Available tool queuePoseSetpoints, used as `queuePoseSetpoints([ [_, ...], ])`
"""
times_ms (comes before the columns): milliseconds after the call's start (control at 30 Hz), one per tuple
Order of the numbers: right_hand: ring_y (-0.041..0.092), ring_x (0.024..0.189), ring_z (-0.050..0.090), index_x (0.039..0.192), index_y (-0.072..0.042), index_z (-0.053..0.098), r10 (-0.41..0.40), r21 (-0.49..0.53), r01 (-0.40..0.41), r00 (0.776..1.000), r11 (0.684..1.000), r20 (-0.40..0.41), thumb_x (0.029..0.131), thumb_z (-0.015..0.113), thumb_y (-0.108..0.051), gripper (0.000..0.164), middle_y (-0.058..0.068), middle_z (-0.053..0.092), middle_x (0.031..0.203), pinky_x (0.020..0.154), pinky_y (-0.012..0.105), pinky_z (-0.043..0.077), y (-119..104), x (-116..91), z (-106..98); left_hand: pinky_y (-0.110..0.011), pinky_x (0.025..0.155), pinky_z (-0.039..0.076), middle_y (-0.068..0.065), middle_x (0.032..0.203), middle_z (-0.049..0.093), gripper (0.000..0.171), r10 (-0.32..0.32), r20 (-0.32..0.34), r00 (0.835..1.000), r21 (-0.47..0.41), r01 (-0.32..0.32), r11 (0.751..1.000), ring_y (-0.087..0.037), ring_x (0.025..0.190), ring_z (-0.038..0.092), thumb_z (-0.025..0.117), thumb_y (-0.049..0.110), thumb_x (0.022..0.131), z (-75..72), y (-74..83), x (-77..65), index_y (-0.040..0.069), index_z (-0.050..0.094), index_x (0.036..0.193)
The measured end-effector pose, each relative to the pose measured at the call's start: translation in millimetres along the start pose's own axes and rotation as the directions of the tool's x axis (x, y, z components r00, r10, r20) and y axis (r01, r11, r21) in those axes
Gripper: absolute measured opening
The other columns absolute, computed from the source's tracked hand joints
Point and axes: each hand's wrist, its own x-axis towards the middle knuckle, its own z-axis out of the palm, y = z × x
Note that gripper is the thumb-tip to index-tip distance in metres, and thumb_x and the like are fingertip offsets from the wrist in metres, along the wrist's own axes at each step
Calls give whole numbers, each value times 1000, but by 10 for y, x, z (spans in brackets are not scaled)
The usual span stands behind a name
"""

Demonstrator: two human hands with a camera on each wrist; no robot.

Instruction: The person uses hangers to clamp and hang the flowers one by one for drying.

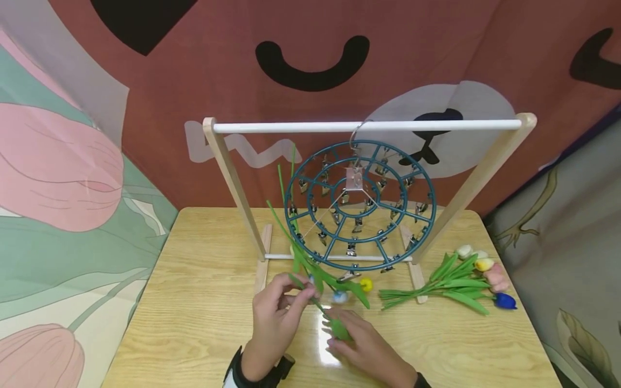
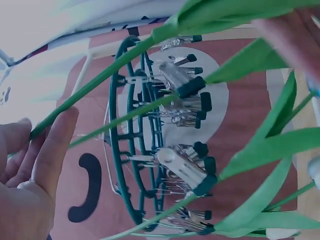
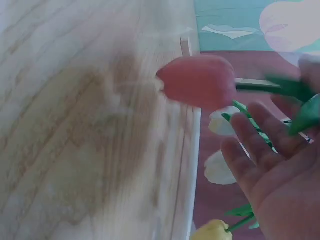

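Observation:
My left hand (image 1: 277, 312) pinches the green stem (image 2: 95, 85) of a tulip between thumb and fingers. The tulip's pink flower (image 3: 200, 81) points away from that hand and is hidden in the head view. My right hand (image 1: 368, 345) is beside the tulip's leaf (image 1: 339, 330), its fingers spread and fairly straight. Just beyond the hands hangs a round teal clip hanger (image 1: 335, 257) with many metal clips (image 2: 182, 170). Several tulips hang head down from its left side, their stems (image 1: 278, 218) sticking up, with a yellow flower (image 1: 366, 284) and a pale blue flower (image 1: 340, 296) low down.
A wooden stand (image 1: 233, 188) with a white crossbar (image 1: 291, 127) carries the hanger. To the right on the wooden table (image 1: 194, 323) lies a bunch of tulips (image 1: 451, 280) with white, yellow, pink and blue flowers. A printed cloth (image 1: 218, 64) hangs behind.

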Motion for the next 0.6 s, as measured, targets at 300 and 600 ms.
queuePoseSetpoints([
  [300,6,99,70,114,-21,72,91,95,-86,995,992,-52,96,74,-21,19,-12,74,109,82,27,64,183,-87,-127,-32,66,67,-32,89,62,20,-132,-112,985,-173,112,979,-15,88,75,57,-31,86,-54,-108,-35,-20,52,102],
  [600,11,75,70,99,-13,72,-7,244,37,992,969,-123,90,74,3,19,0,73,87,67,19,61,249,-163,-276,-34,76,67,-17,102,70,21,-249,-141,958,-258,207,944,-15,95,76,54,-25,92,-63,-146,-119,-23,51,112],
])
